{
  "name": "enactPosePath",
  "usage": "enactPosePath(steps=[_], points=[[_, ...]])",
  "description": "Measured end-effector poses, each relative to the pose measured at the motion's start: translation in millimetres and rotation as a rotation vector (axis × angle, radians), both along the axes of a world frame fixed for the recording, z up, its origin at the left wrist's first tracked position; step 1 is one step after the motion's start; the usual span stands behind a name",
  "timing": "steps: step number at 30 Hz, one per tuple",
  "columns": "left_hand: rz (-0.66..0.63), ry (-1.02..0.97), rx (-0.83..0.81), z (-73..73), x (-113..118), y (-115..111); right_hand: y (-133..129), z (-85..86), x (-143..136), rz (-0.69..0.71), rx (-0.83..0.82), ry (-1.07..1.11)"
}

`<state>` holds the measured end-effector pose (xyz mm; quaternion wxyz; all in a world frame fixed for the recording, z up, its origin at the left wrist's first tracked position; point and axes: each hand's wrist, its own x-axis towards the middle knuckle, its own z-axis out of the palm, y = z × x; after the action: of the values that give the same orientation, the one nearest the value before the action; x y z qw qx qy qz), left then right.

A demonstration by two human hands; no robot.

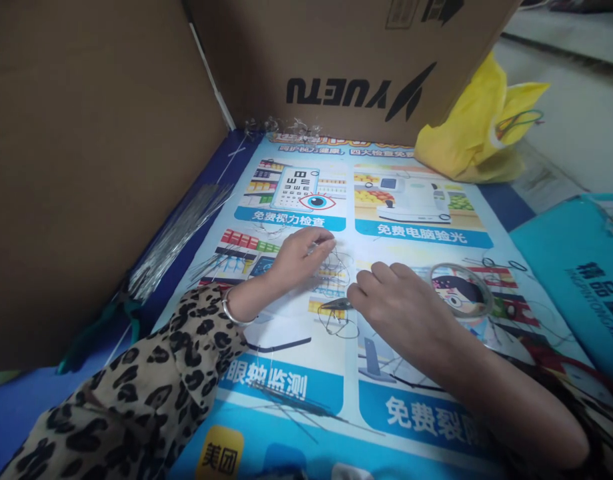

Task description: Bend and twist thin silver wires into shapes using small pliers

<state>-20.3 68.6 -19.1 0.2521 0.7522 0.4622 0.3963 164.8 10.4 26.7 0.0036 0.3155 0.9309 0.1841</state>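
Observation:
My left hand (302, 257), with a bracelet at the wrist, has thumb and fingers drawn together at the left side of a loose tangle of thin wire (340, 265). Whatever lies between its fingertips is too small to make out. Wrapped in a fist to the right is my right hand (393, 303), holding pliers whose dark pointed jaws (336, 305) stick out toward the left; their handles are hidden in the palm. Just below the jaws lies a bent wire piece (339, 325) with loops.
A printed poster (286, 413) covers the table. Left lie a bundle of straight wires (176, 233) and green-handled pliers (103, 327). A tape roll (486, 293), yellow bag (466, 143) and turquoise bag (576, 267) are right. Cardboard (256, 60) walls the back and left.

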Motion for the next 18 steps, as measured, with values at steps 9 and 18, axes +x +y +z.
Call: enactPosePath(steps=[9, 18], points=[[0.013, -0.006, -0.005, -0.8, 0.0, -0.1, 2.7, -3.5, 1.3, -0.017, -0.022, 0.022], [-0.001, -0.006, 0.022, -0.5, -0.8, 0.2, 3.4, 0.8, 6.5, -0.030, -0.018, 0.056]])
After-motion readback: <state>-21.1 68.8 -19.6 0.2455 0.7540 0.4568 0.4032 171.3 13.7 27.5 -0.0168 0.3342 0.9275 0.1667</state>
